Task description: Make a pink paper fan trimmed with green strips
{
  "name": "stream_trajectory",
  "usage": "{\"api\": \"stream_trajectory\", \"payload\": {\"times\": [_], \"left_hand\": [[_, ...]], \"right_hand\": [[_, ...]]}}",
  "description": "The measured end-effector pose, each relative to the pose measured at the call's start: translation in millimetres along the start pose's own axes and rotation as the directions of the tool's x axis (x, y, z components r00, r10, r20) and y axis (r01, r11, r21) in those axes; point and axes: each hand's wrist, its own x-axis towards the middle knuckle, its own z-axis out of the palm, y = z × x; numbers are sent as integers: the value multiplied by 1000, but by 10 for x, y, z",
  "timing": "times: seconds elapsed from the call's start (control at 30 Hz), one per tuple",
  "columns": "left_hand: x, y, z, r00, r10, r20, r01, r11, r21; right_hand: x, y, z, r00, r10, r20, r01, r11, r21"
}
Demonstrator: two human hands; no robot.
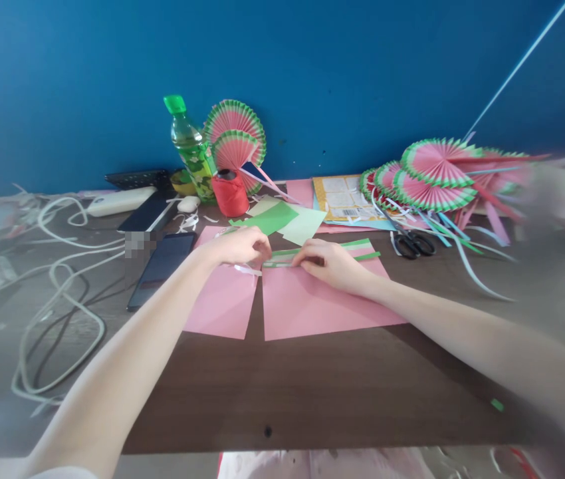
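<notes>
Two pink paper sheets lie side by side on the dark table (pixel 312 392): the left sheet (pixel 223 303) and the right sheet (pixel 312 303). My left hand (pixel 237 247) is closed, pinching the left end of a narrow green-and-white paper strip (pixel 282 259) at the top edge of the sheets. My right hand (pixel 330 263) presses down on the same strip with fingers curled together. More green strips (pixel 362 249) lie just behind my right hand.
Black scissors (pixel 412 243) lie right of the sheets. Folded pink-and-green paper fans (pixel 432 173) are stacked at the back right, two more fans (pixel 235 136) lean on the blue wall by a green bottle (pixel 190 150) and red spool (pixel 230 193). A phone (pixel 160 266) and white cables (pixel 58 279) lie left.
</notes>
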Motion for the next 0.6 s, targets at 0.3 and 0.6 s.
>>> {"api": "stream_trajectory", "payload": {"times": [0.3,0.6], "left_hand": [[-10,43,25,999,-9,-40,11,998,60],[11,120,88,995,-33,-98,48,986,159]], "right_hand": [[8,11,1,1000,-4,4,4,1000,-1],[-3,-4,1,1000,1,2,-1,1000,-12]]}}
